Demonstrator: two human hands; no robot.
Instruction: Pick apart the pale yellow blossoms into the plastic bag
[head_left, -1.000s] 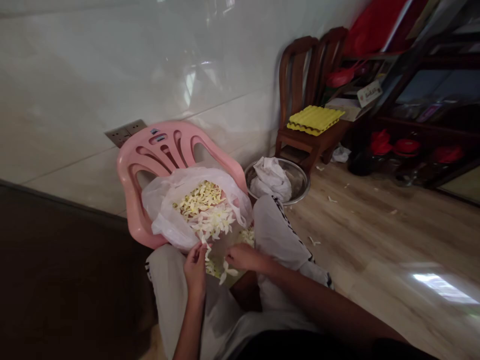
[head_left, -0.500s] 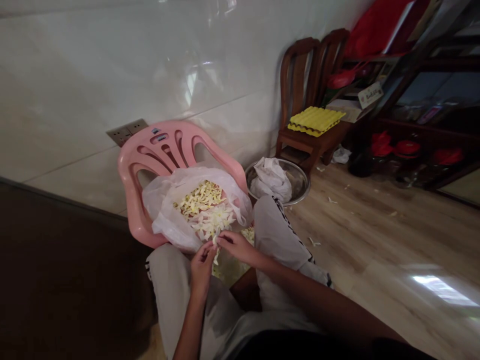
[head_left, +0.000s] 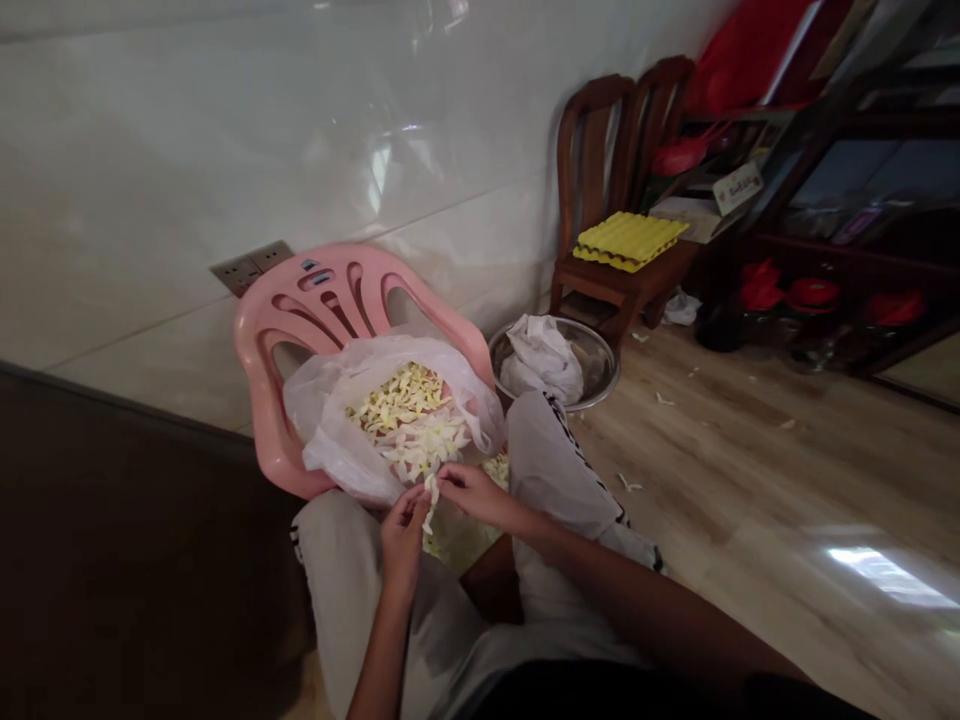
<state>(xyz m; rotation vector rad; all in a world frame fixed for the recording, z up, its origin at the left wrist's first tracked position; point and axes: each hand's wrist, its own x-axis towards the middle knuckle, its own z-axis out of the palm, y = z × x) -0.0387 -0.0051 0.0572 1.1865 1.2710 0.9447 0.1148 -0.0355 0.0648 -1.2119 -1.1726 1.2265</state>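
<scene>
A pale whitish flower hangs between my two hands, just over my lap. My left hand pinches it from one side, fingers closed. From the other side, my right hand has its fingertips pressed together at the flower's upper end. Just beyond the hands, a white plastic bag lies spread on the seat of a pink plastic chair. On it are a heap of yellow-green flower pieces and a looser heap of white flowers.
A metal basin holding a crumpled white bag stands right of the chair. Behind it, a wooden chair carries yellow egg trays. White scraps lie on the wooden floor. Red-lidded jars sit farther right.
The flower between my fingers now shows longer and hangs lower. My right fingertips have drawn slightly away from the left ones. The bag and heaps stay put.
</scene>
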